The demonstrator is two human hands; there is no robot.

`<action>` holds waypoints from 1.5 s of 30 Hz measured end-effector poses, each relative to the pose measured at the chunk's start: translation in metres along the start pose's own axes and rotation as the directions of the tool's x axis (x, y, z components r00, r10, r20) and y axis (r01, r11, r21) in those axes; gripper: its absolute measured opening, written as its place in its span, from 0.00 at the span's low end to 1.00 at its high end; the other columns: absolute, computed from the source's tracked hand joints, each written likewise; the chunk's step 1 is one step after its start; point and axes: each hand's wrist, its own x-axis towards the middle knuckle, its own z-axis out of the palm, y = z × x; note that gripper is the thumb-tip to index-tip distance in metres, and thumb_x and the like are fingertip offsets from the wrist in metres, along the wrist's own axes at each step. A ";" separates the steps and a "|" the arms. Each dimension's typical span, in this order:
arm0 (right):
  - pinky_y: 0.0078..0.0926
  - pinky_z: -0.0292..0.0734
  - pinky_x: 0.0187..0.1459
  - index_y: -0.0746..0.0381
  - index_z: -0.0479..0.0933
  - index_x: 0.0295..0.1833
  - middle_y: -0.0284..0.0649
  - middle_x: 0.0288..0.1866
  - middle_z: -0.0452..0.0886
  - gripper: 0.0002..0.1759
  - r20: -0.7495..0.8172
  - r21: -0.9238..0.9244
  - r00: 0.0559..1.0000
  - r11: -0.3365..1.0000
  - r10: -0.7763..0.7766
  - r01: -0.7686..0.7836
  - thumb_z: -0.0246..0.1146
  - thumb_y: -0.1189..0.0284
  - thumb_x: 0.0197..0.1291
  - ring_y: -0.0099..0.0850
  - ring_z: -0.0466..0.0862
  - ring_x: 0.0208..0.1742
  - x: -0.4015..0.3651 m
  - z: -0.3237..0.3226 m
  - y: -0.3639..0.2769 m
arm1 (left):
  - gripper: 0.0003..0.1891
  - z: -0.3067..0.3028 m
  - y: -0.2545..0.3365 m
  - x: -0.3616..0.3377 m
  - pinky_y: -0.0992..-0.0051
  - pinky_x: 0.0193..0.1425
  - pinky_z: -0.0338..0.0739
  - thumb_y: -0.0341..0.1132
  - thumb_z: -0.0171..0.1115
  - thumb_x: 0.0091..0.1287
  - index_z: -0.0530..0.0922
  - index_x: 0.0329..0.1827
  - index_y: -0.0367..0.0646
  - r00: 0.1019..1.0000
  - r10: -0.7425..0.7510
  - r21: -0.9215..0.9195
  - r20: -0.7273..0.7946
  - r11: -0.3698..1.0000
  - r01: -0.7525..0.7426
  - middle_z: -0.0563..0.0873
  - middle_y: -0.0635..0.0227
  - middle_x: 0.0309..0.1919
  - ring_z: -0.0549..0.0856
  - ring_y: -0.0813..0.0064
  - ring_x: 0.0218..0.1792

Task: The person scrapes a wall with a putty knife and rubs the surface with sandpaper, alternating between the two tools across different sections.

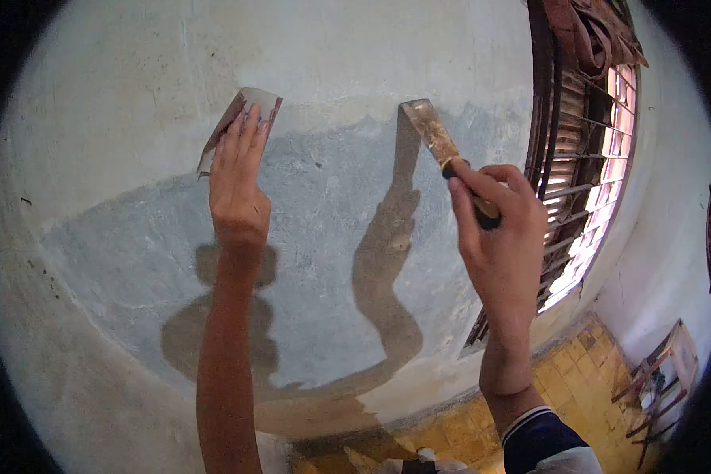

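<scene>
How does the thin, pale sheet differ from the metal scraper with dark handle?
The thin, pale, brown-edged sheet is curled and shows no handle; the stained metal scraper has a dark handle. The sheet lies under the open left hand; the right hand grips the scraper. Both are by the grey wall patch.

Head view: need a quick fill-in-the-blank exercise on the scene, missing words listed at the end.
1. The left hand lies on a curled sheet, while the scraper is in the ____ hand.
2. The big patch on the wall is coloured ____, darker than the surface around it.
3. The floor tiles are coloured ____.

Missing words: right; grey; yellow.
</scene>
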 end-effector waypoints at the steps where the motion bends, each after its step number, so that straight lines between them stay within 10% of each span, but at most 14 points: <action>1: 0.34 0.83 0.37 0.66 0.88 0.53 0.53 0.43 0.84 0.11 -0.010 -0.054 1.000 0.999 -0.005 0.004 0.70 0.74 0.67 0.42 0.89 0.35 0.001 -0.002 -0.007 | 0.26 0.000 0.000 0.000 0.51 0.80 0.68 0.14 0.44 0.73 0.78 0.71 0.37 1.000 0.000 -0.011 -0.003 1.000 0.000 0.82 0.56 0.71 0.77 0.55 0.76; 28: 0.36 0.79 0.34 0.67 0.87 0.54 0.51 0.35 0.85 0.13 -0.004 0.122 0.997 0.990 -0.072 0.072 0.69 0.78 0.65 0.44 0.87 0.31 0.000 0.006 0.005 | 0.27 0.000 0.000 -0.001 0.53 0.81 0.68 0.15 0.48 0.73 0.76 0.74 0.40 0.998 -0.053 0.051 0.034 0.997 0.051 0.80 0.62 0.73 0.75 0.59 0.77; 31: 0.27 0.82 0.36 0.67 0.86 0.57 0.49 0.39 0.87 0.14 0.049 0.078 0.997 0.996 -0.051 0.048 0.70 0.79 0.66 0.32 0.89 0.33 0.000 0.003 0.011 | 0.27 0.001 -0.003 -0.003 0.53 0.81 0.68 0.15 0.48 0.73 0.76 0.74 0.41 0.999 -0.028 0.052 0.029 0.998 0.027 0.80 0.62 0.73 0.75 0.59 0.77; 45: 0.40 0.79 0.32 0.63 0.86 0.58 0.50 0.37 0.85 0.16 -0.005 -0.039 0.997 0.996 -0.075 0.074 0.69 0.75 0.66 0.46 0.86 0.30 0.000 0.012 0.007 | 0.31 0.001 -0.001 0.001 0.55 0.82 0.66 0.13 0.44 0.72 0.73 0.77 0.43 0.999 -0.032 0.026 0.040 0.999 0.031 0.79 0.61 0.74 0.73 0.58 0.78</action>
